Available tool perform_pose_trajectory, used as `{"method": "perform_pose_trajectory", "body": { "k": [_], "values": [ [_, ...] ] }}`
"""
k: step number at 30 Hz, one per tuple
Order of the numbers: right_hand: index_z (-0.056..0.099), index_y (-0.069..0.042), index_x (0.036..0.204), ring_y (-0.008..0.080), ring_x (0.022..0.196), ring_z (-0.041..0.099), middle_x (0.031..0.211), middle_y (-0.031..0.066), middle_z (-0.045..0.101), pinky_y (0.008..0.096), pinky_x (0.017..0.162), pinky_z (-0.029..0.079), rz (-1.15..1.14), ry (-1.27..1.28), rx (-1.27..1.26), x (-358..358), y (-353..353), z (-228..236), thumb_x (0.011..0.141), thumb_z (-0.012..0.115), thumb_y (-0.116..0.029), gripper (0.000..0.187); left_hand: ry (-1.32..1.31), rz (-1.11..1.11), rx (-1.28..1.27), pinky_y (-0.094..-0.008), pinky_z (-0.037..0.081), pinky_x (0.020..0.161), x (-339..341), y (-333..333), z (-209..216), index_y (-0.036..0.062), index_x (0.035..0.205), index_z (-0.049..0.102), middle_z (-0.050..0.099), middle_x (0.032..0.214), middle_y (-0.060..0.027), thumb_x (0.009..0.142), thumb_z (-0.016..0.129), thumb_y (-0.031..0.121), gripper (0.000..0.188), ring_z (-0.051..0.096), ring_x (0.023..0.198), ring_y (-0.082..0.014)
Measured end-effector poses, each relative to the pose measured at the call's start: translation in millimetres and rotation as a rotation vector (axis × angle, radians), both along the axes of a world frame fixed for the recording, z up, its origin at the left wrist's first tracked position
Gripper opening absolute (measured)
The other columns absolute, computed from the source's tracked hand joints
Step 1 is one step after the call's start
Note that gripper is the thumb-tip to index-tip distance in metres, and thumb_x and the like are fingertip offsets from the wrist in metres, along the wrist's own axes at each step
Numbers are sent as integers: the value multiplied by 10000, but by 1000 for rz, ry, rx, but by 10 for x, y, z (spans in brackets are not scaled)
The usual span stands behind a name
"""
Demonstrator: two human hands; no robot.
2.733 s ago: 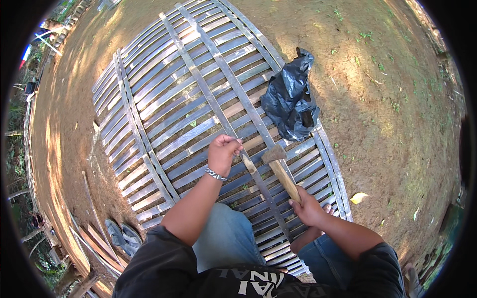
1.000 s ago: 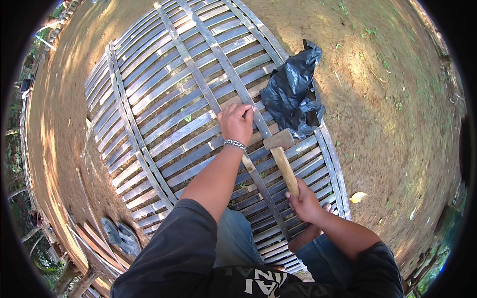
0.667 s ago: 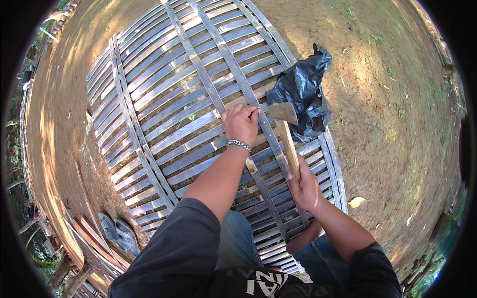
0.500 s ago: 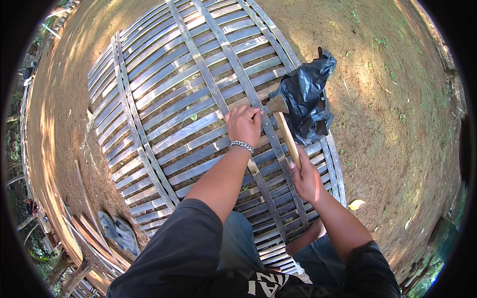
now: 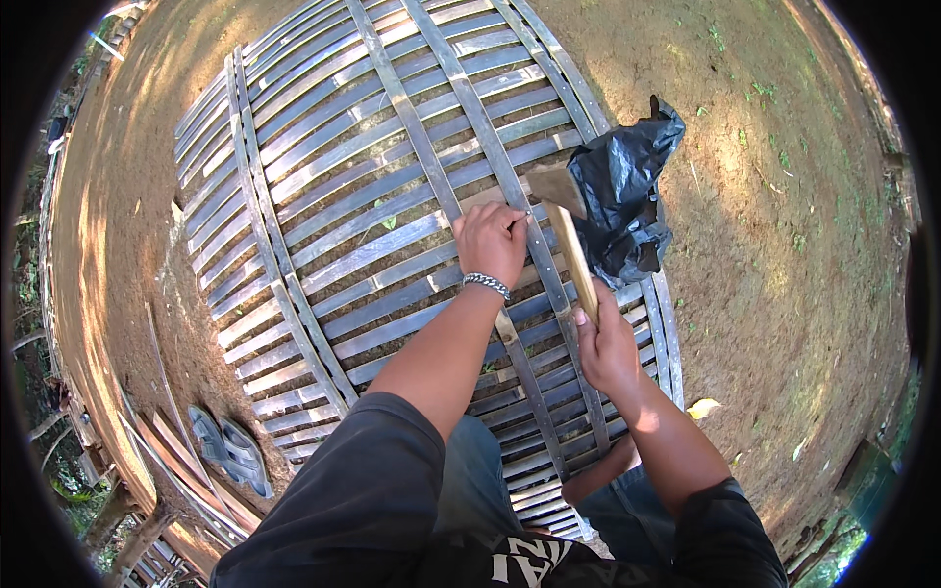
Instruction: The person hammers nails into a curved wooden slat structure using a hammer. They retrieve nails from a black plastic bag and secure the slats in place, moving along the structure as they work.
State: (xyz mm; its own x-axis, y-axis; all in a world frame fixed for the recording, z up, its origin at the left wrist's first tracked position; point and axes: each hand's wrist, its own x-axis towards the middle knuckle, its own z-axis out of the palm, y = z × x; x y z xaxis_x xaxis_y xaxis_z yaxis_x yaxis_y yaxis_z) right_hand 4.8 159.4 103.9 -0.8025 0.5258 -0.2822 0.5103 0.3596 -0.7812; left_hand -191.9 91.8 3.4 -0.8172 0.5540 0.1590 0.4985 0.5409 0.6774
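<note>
My right hand (image 5: 608, 345) is wrapped round the pale wooden handle of a hatchet (image 5: 570, 250). Its dull brown metal head is raised beside my left fingers, apart from them. My left hand (image 5: 492, 240) rests on a slatted panel (image 5: 477, 106) of grey wooden strips. Thumb and fingers are pinched together at a long crosswise strip; a small bright spot shows at their tips, but what they hold is too small to make out. A short brown piece of wood (image 5: 482, 199) lies just beyond these fingers, partly covered. A chain bracelet circles my left wrist.
A crumpled black plastic bag (image 5: 627, 186) lies on the panel's right edge, right behind the hatchet. Grey sandals (image 5: 230, 451) and long thin strips of wood (image 5: 176, 456) lie on the bare dirt at left. My bare foot (image 5: 600, 472) rests on the near slats.
The hatchet head has come up slightly off the panel, its head tilting a little. My left hand stays pinched at the same strip. The whole view has shifted slightly.
</note>
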Motion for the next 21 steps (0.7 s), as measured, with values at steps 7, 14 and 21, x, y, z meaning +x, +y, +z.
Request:
{"method": "perform_pose_trajectory", "body": {
  "k": [7,14,21],
  "values": [
    [414,1,1467,516,1140,625,1227,341,636,501,948,526,33,-92,41,33,89,-76,1021,524,-83,467,30,4,24,-398,397,895,2,8,-25,125,807,754,706,866,-18,848,770,214,99,629,912,-239],
    [403,-12,1478,514,1181,603,1271,342,612,495,986,509,22,-12,36,59,48,-93,1018,517,-69,477,23,14,34,-388,400,899,-3,18,-33,119,796,751,688,830,-22,839,773,198,93,625,896,-239],
    [396,-10,1497,500,1233,589,1342,324,589,485,1026,493,-30,19,-6,27,-19,116,1023,515,-76,494,-60,-134,-136,-483,304,1135,-65,-258,92,94,1221,683,621,1309,-106,852,765,274,419,510,1291,-314]
  ]
}}
